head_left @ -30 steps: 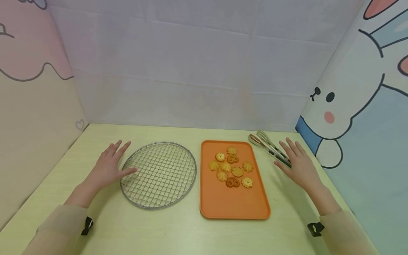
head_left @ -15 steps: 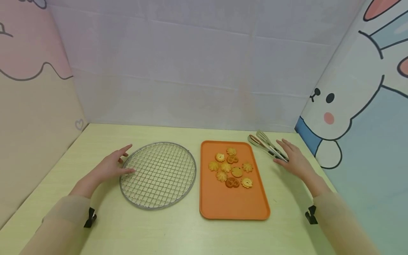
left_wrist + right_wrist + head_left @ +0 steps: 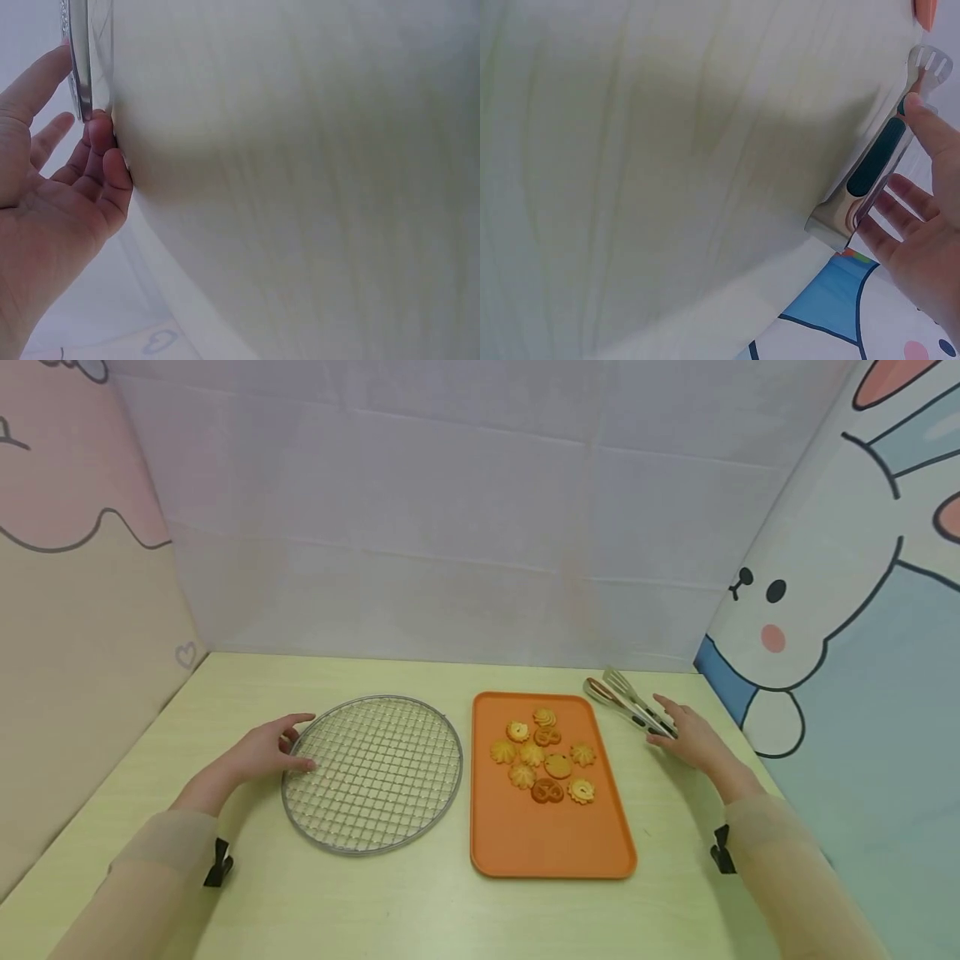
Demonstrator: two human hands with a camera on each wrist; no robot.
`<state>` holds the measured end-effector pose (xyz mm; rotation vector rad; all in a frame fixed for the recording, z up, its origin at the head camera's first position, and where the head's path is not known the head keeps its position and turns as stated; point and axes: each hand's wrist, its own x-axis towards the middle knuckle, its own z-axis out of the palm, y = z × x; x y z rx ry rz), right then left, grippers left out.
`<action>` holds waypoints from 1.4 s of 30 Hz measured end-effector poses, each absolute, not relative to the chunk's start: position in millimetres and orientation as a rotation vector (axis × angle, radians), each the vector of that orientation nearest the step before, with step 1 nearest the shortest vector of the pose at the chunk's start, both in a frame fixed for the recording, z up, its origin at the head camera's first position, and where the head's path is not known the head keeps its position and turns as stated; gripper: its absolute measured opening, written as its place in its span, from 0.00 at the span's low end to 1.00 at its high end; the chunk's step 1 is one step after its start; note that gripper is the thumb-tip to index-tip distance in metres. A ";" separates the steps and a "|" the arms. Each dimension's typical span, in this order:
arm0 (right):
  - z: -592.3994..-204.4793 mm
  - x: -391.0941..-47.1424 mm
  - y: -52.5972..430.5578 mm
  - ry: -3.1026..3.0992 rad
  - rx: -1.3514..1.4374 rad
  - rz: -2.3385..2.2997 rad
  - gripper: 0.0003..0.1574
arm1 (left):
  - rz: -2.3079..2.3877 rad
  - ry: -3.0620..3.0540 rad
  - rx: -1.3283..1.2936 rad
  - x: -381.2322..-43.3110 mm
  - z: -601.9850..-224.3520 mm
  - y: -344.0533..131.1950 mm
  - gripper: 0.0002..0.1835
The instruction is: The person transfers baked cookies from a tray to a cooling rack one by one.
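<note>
Metal rack (image 3: 373,774), tongs (image 3: 876,156): one each

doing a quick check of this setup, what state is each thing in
wire rack: bare
orange tray: flat on the table, near part bare
biscuits: loose on the tray, whole as far as visible
tongs: open, tips apart
left hand: at the rack's rim, grip unclear
right hand: at the tongs' handle end, grip unclear

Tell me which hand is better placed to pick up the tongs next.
Likely right: the right hand is at the tongs, while the left hand is at the wire rack, with the orange tray in between.
</note>
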<state>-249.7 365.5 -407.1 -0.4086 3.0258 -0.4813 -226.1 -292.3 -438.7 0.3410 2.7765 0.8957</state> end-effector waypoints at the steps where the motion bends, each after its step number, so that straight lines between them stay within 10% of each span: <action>1: -408.7 -251.0 365.9 3.022 -0.406 -0.471 0.49 | 0.903 2.767 0.340 -226.7 -438.9 -292.7 0.49; 42: -430.3 -276.5 360.9 3.092 -0.243 -0.617 0.35 | 1.130 2.593 0.302 -222.9 -436.9 -299.3 0.49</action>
